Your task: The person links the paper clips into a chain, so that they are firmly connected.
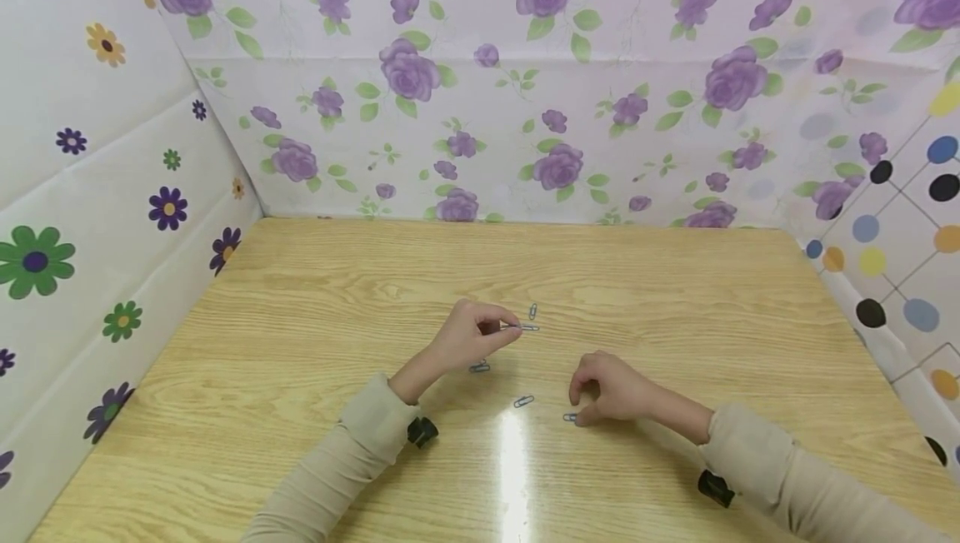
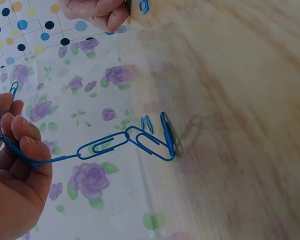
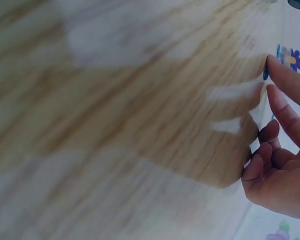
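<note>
My left hand [image 1: 471, 336] is above the middle of the table, thumb and fingertips pinching a blue paper clip [image 1: 530, 328]. In the left wrist view it belongs to a chain of linked paper clips [image 2: 55, 160], which trails from the fingers down to the tabletop. Low over the table to the right, my right hand [image 1: 611, 389] has bent fingers, and a fingertip [image 3: 275, 70] touches a paper clip [image 1: 571, 417] lying on the wood. Between thumb and forefinger a gap shows in the head view.
Another paper clip [image 1: 523, 401] lies between the hands. One more clip [image 1: 533, 311] is beyond the left hand, and clips [image 1: 480, 367] show beside the left wrist. Flowered sheeting [image 1: 465, 110] stands behind the wooden table [image 1: 675, 293], with patterned sheets on both sides.
</note>
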Motion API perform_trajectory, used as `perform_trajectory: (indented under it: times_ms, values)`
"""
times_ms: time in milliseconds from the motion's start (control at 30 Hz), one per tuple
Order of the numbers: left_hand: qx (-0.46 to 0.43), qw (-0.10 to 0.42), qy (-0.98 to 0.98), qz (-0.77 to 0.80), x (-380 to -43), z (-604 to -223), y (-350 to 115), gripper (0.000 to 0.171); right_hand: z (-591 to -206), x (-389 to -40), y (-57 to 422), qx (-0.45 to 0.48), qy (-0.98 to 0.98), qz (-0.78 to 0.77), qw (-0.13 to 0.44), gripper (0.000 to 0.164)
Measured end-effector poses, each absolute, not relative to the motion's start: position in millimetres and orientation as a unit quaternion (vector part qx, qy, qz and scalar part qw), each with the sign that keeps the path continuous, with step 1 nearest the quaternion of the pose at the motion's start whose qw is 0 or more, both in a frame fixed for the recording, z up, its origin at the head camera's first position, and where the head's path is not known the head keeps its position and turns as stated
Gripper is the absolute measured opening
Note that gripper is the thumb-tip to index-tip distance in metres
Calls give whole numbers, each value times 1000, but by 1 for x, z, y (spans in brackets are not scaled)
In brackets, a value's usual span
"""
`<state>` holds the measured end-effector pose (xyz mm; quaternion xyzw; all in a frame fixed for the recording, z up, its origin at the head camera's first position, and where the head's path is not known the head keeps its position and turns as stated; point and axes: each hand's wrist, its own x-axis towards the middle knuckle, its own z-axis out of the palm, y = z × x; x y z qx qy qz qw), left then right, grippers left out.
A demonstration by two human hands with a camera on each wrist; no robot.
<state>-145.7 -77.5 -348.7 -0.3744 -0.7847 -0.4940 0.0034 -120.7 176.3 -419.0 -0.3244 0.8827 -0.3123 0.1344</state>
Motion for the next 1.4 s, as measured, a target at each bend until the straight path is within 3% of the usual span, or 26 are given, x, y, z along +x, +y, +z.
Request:
perform_trajectory:
  times_ms: [567,1000,1200,1400]
  values:
    - [-369,-11,-786,-496,-144,-348,-77,8,-413,-116,173,-331,872,-317,174,13]
    - [-372,-10,-785,-496,-144,-348,-76,8,-404,-131,181,-282,836,-423,204,4]
    - [-368,-12,-790,-491,-145,-348,-77,8,-394,-140,180,-313,812,-458,179,23]
    - [-364,-17,-795,-485,-145,-348,-78,9,-384,-143,178,-289,817,-466,179,22]
